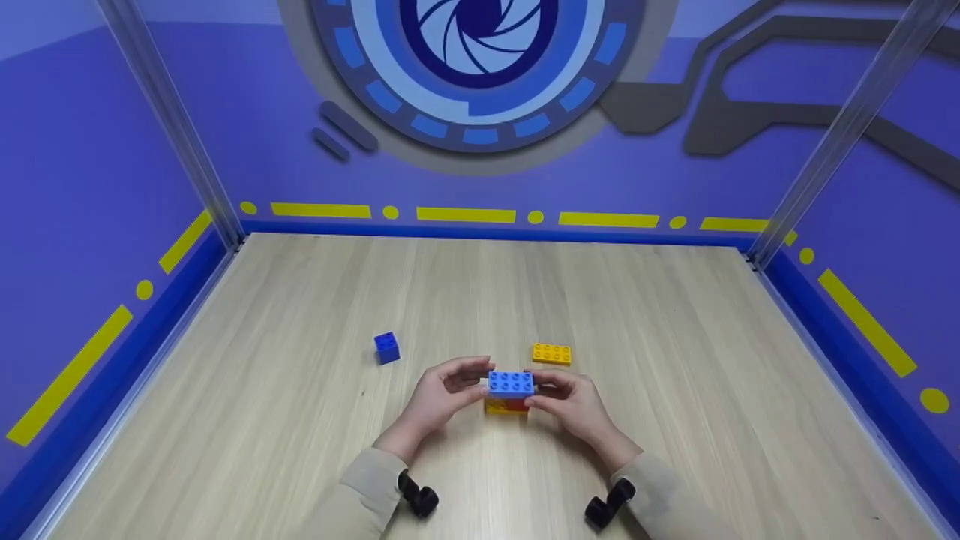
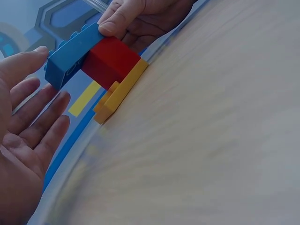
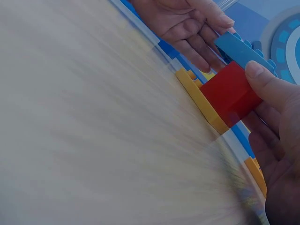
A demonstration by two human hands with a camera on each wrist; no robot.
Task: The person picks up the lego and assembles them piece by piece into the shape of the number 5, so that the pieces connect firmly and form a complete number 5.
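A light blue brick (image 1: 511, 384) lies on top of a red brick (image 2: 112, 61), which sits on one end of a flat yellow brick (image 2: 123, 91) on the table. The blue brick overhangs the red one to the left. My right hand (image 1: 574, 401) grips the blue brick's right end, its thumb (image 3: 258, 70) at the seam with the red brick and its fingers behind. At the opposite end my left hand (image 1: 446, 394) has its thumb tip right at the blue brick's end face, the other fingers loosely extended below and behind it.
Another flat yellow brick (image 1: 551, 353) lies just beyond the right hand. A dark blue brick (image 1: 386, 348) stands on the wooden table (image 1: 300, 337) to the far left of the stack. Blue-purple panels (image 1: 480, 187) wall the table at the back and sides.
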